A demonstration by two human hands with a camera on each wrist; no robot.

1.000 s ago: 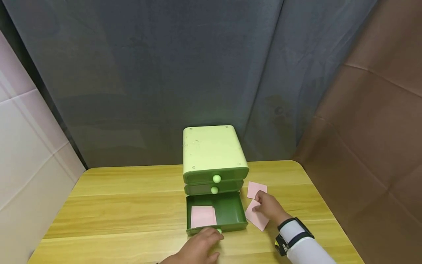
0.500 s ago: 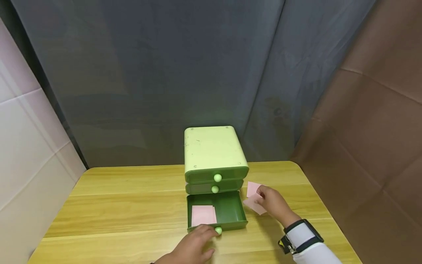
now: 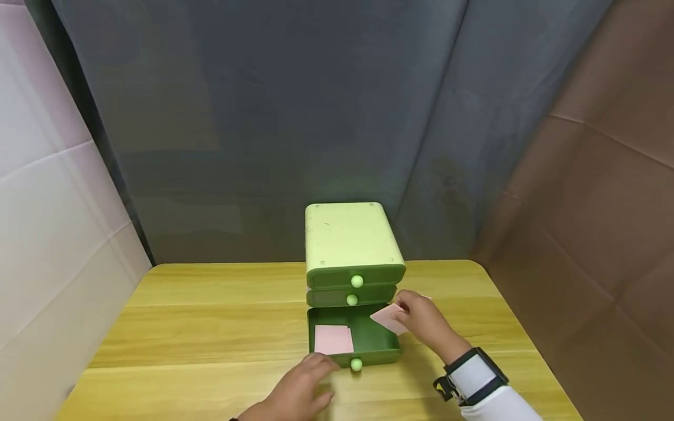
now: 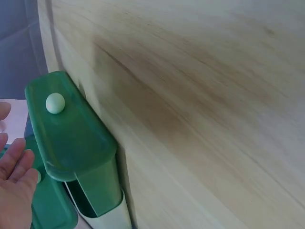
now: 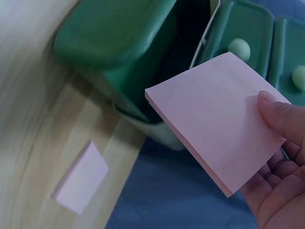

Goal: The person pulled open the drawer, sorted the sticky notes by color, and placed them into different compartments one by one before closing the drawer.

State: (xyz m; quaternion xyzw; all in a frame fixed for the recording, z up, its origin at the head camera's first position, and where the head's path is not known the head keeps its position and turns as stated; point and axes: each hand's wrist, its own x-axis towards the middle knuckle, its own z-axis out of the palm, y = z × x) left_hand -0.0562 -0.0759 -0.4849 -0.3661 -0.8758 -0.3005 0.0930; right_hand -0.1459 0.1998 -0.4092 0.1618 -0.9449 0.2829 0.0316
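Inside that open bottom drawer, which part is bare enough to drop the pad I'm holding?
The open drawer has one pink pad in its left half. The right half, between that pad and the right wall, is bare green floor. The right hand holds its pink pad over that side. The front edge is crowded: the left hand rests beside the knob.

Drawer unit (image 3: 350, 240) sits at back-centre of table (image 3: 210, 327), ahead of both hands. Bottom drawer (image 3: 375, 345) pulled out twd the person; two upper drawers (image 3: 337, 286) closed above it. L hand (image 3: 295, 394) on table just in front of the open drawer, fingertips near its knob (image 3: 356, 364). One pad (image 3: 334, 340) lies in the drawer, ahead of L hand. R hand (image 3: 426, 324) just right of drawer, holding a pad (image 3: 387, 317) over drawer's right edge. Another pad (image 5: 82, 177) lies on table behind R hand.
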